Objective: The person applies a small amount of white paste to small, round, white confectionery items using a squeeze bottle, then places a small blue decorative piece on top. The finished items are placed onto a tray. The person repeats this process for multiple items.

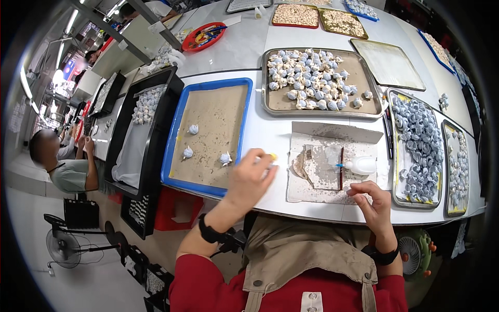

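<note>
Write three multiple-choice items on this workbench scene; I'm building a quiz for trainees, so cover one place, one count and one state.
1. Where is the blue-rimmed rectangular tray?
A. left of the left hand
B. right of the right hand
C. on the floor

2. How many small white-blue wrapped pieces lie in that tray?
A. one
B. three
C. nine

3. How does the white plastic squeeze bottle rest?
A. upright
B. hanging
C. on its side

Answers: 1 A, the tray sits beside the left hand's outer side. 2 B, three pieces show on the sandy layer. 3 C, it lies flat on the stained paper sheet.
</note>
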`<state>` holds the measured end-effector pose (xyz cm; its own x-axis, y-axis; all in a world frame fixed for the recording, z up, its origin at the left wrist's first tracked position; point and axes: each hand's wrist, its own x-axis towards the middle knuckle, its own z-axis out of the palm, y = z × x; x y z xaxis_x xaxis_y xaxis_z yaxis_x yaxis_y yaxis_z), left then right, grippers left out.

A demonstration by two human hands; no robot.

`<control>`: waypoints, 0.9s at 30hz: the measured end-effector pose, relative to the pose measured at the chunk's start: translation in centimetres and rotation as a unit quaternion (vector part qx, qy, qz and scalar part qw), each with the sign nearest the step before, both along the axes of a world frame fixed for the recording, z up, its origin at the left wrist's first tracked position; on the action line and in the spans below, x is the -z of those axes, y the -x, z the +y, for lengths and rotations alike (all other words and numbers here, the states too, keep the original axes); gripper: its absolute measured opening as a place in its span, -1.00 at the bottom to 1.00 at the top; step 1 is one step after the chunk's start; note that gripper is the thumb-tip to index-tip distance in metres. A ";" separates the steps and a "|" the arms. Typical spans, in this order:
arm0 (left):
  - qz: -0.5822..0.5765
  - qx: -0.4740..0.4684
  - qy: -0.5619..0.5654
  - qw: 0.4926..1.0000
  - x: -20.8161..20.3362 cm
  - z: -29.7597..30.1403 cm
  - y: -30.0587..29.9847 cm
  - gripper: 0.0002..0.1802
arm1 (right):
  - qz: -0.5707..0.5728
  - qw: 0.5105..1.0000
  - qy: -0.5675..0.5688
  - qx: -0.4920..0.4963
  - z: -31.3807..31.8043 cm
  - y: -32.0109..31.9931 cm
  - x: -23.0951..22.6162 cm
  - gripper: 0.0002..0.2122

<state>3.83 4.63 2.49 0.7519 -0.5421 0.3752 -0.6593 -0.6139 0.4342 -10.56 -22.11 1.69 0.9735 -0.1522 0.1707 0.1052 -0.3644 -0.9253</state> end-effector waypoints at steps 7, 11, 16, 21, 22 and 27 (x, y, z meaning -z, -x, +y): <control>-0.027 -0.173 -0.210 0.962 -1.2 5.1 -7.3 -0.78 | -0.031 0.993 -0.001 0.113 -3.0 -0.6 1.8 -0.88; -0.065 -0.085 -0.113 0.988 -1.4 -0.8 -12.3 -0.77 | -0.046 0.983 0.095 0.149 -3.8 -1.6 2.0 -0.80; -0.070 -0.018 -0.131 0.989 2.5 -7.9 -18.7 -0.74 | -0.014 0.984 0.115 0.136 -4.0 -2.8 3.3 -0.66; -0.060 -0.035 -0.102 0.992 3.8 -8.7 -20.4 -0.74 | 0.076 0.981 0.142 0.110 -3.6 -2.3 2.3 -0.61; -0.094 -0.018 -0.030 0.995 2.8 -8.5 -19.2 -0.72 | 0.083 0.980 0.145 0.108 -3.4 -2.0 1.9 -0.61; 0.449 0.062 0.284 0.845 -1.4 -5.3 -7.4 -0.76 | -0.002 0.969 0.234 0.079 -3.8 -1.8 2.8 -0.65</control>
<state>11.28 -0.70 3.90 0.8220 -0.5622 -0.0903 0.0494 -0.0876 0.9949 -8.74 -25.95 -1.07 0.9438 -0.2036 0.2604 0.0178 -0.7554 -0.6551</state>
